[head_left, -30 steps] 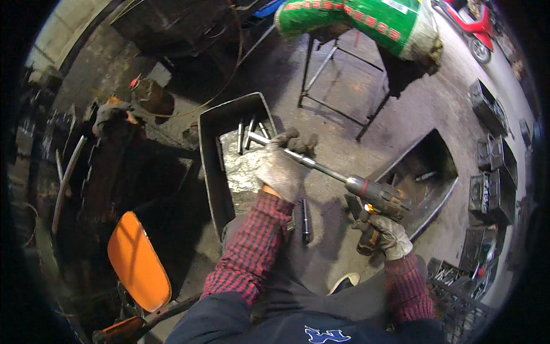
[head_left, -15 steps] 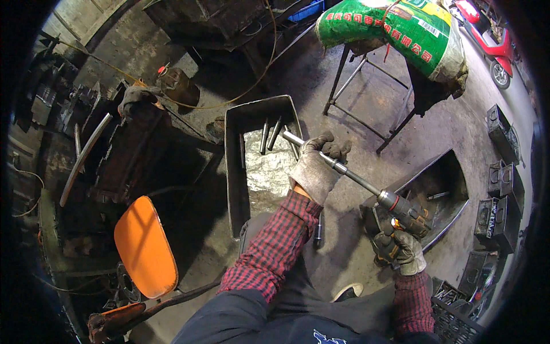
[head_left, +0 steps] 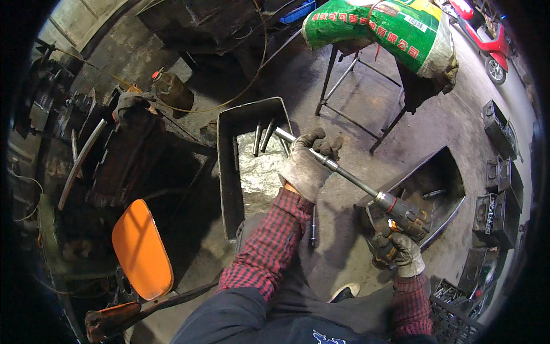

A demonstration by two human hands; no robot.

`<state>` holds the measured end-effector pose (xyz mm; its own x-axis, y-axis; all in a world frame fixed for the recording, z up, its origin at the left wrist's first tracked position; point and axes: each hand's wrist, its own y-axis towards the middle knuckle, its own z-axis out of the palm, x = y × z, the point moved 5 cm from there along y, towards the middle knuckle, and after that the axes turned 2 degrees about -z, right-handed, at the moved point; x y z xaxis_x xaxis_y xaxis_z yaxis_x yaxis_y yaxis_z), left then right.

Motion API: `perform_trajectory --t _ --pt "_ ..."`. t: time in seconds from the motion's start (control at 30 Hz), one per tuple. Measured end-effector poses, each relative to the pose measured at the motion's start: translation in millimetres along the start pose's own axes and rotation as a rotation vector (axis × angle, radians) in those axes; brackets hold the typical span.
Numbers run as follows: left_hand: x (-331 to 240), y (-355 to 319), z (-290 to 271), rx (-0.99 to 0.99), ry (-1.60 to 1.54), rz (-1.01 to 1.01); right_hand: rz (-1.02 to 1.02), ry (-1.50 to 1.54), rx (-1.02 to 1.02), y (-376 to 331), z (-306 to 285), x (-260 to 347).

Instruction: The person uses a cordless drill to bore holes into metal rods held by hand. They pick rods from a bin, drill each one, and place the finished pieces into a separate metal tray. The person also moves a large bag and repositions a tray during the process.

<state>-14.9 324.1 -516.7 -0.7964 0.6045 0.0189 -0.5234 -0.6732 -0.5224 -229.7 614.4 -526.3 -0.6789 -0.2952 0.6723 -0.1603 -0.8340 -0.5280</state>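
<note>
Both of my hands wear dirty work gloves. A yellow-and-black cordless power drill (head_left: 408,217) is gripped at its handle by my right hand (head_left: 408,253). From its chuck a long metal shaft (head_left: 358,182) slants up and left to my left hand (head_left: 303,169). There my gloved fingers are wrapped round a shiny metal tube (head_left: 285,135), in line with the shaft; its far end sticks out over the rim of a dark metal bin (head_left: 223,183). How tube and shaft join is hidden by the glove. Several dark metal rods (head_left: 267,136) lean inside that bin.
Another metal bin (head_left: 450,172), holding a small rod, stands beside the drill. A green sack (head_left: 366,23) lies over a metal-legged stand ahead. Orange chair back (head_left: 142,249) at left, plastic crate (head_left: 452,321) at lower right, and several metal boxes (head_left: 507,198) along the right.
The whole view has shifted slightly, so most things sit a little further left in it. Both hands keep their grips, with the drill and tube at nearly the same angle.
</note>
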Motion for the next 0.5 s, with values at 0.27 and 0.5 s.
perform_trajectory --t 0.27,0.5 --pt "2 6 -4 0.098 0.065 0.095 -0.149 -0.104 0.007 -3 -21 4" --pt "-43 -23 7 0.072 0.018 0.432 -0.126 0.265 0.056 -12 -72 33"
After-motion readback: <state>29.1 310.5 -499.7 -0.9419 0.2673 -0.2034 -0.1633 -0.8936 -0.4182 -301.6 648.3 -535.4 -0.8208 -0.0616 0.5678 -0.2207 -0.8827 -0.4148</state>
